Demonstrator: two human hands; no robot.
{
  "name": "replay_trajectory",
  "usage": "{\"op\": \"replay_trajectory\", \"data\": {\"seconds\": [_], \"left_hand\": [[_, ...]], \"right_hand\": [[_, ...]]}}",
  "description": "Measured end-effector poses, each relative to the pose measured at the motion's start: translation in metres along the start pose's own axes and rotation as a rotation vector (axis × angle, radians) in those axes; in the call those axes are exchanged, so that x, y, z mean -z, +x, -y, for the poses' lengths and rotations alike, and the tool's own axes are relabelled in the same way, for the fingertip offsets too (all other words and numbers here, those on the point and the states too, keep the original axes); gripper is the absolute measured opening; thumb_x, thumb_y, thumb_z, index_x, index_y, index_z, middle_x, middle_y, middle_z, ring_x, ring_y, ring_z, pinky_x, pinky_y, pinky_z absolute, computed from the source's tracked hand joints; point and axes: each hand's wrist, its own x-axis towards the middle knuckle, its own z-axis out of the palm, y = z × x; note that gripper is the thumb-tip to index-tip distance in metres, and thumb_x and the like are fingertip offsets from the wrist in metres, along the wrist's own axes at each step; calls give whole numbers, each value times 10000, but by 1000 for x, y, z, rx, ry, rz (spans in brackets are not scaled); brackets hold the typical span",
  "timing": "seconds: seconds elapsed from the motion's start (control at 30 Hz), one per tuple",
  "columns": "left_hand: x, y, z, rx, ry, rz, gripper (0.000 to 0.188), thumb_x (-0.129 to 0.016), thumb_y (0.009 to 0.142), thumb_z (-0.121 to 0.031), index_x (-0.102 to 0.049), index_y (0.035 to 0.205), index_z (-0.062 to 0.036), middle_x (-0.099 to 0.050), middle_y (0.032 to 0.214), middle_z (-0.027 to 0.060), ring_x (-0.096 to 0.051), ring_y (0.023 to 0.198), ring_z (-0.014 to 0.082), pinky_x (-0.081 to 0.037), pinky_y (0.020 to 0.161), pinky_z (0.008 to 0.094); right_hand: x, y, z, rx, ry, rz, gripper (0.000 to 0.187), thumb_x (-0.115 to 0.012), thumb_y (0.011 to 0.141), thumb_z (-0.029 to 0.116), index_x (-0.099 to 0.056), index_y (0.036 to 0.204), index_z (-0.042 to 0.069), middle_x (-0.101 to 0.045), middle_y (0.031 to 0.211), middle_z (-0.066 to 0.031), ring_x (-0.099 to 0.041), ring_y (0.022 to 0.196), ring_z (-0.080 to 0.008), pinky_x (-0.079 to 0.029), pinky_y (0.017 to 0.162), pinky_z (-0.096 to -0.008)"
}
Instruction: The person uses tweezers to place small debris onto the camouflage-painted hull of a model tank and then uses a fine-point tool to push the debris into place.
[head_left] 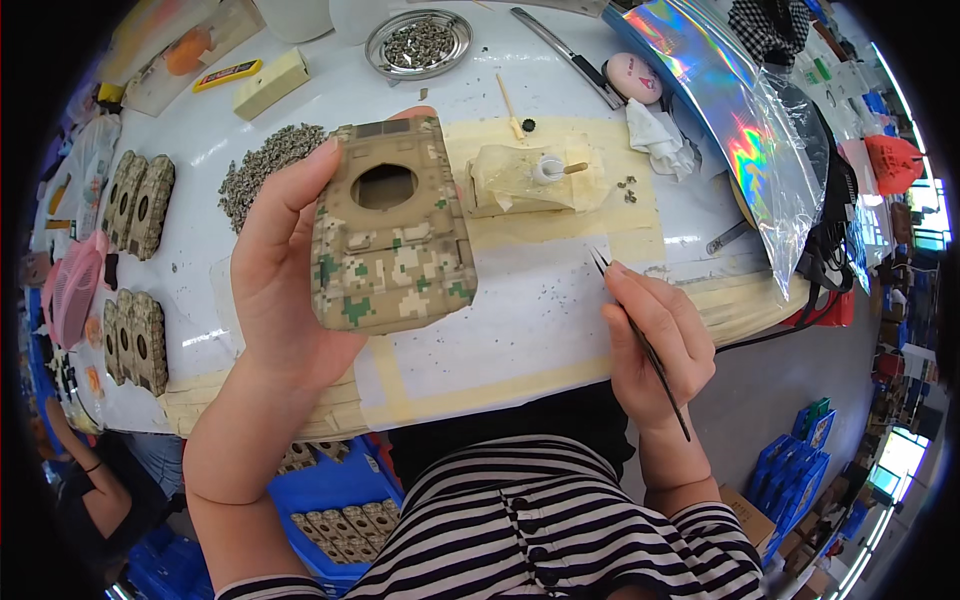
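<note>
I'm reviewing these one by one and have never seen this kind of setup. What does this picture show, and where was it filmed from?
There is no machine here: a person works bare-handed. The view comes from the left of two fisheye cameras worn on the head, looking down, so straight edges bend and the person's striped shirt shows below. The left hand holds up a camouflage shell with a rounded opening; the right hand holds dark tweezers. On the white table lie similar shells, a heap of small parts and a round dish holding more.
</note>
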Motion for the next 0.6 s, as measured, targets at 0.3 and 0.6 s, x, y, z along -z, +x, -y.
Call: {"op": "replay_trajectory", "data": {"seconds": [0.3, 0.6], "left_hand": [[-5, 2, 2, -10, 47, -85, 590, -346, 939, -323, -257, 1372, 67, -575, 993, 221, -623, 809, 230, -586, 615, 288], [-4, 3, 2, 5, 9, -62, 580, -338, 944, -314, -264, 1361, 81, -566, 1002, 240, -622, 816, 244, -590, 629, 302]], "right_hand": [[-1, 5, -1, 30, 2, 35, 276, -741, 663, 3, -670, 929, -19, -659, 871, -153, -634, 727, -260, -516, 635, -305], [-1, 6, -2, 29, -4, 41, 281, -742, 661, 5, -671, 932, -17, -659, 866, -150, -632, 722, -258, -514, 627, -304]]}}
